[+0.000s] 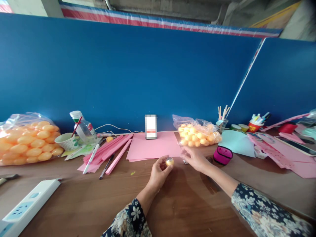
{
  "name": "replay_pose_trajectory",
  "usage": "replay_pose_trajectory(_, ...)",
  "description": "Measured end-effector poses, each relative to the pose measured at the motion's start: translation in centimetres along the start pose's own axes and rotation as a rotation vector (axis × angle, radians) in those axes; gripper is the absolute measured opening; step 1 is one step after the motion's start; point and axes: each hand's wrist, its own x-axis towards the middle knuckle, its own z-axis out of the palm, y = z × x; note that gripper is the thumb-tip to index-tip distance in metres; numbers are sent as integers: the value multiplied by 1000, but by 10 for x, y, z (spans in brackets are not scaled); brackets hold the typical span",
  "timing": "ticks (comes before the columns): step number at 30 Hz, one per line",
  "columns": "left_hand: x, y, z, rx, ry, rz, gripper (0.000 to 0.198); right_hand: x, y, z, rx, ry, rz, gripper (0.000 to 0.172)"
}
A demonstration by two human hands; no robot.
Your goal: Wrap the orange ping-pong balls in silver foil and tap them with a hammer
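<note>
In the head view my left hand (160, 171) is closed around a small pale yellow ball (170, 161) with a silvery top, held between thumb and fingers. To its right, my right hand (194, 158) is over the table near the edge of the pink paper (154, 146), its fingers apart. A small shiny object (185, 162) lies just under the right fingers, too small to make out. Behind the hands a phone-like white screen (151, 126) stands upright on the pink paper. A bag of yellow balls (197, 134) is behind my right hand.
A magenta pouch (223, 155) sits right of my right hand. Pink strips (108, 148) and pens lie left. Farther left are a paper cup (66, 141), a bottle (85, 128), a bag of orange balls (29, 141) and a power strip (31, 204). A blue partition (123, 72) stands behind.
</note>
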Motion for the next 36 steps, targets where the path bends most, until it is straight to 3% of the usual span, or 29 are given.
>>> replay_pose_trajectory(6,6,-7,-5,-167,93,1,52,4,-25,38,651,115,116,31)
replay_pose_trajectory(12,7,-8,-8,-212,95,8,51,8,-31,65,1006,247,226,32)
replay_pose_trajectory(17,7,-6,-7,-232,73,2,56,2,-22,72,1095,227,319,27)
replay_pose_trajectory(25,5,-5,-6,-256,58,6,53,-4,-22,78,1233,137,322,19)
replay_pose_trajectory(36,8,-6,-6,-221,63,0,51,-5,-20,83,1286,200,314,13)
